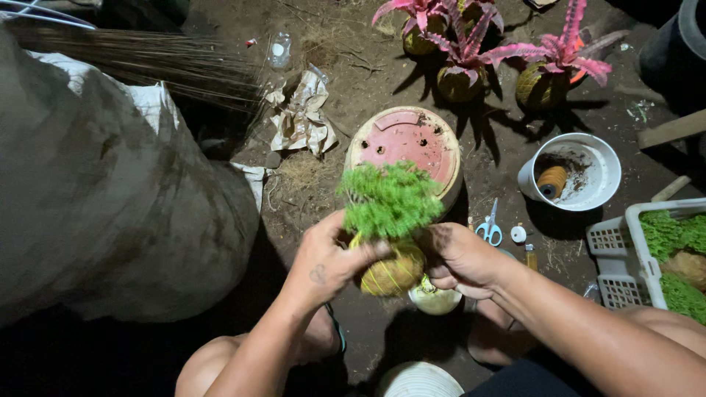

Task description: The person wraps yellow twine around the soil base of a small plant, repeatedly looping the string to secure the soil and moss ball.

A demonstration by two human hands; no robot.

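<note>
A small bright green bushy plant rises from a round fibre ball wound with yellowish twine. My left hand grips the ball from the left, its fingers across the top of the ball. From the right, my right hand holds the ball with fingers curled at the plant's base. Both hands are soiled. A pale round spool or cup sits just below the ball.
An upturned pink pot lies behind the plant. A white bucket with a twine spool, blue scissors, a white crate of green plants, pink plants in fibre balls, crumpled paper, a large sack and a broom surround me.
</note>
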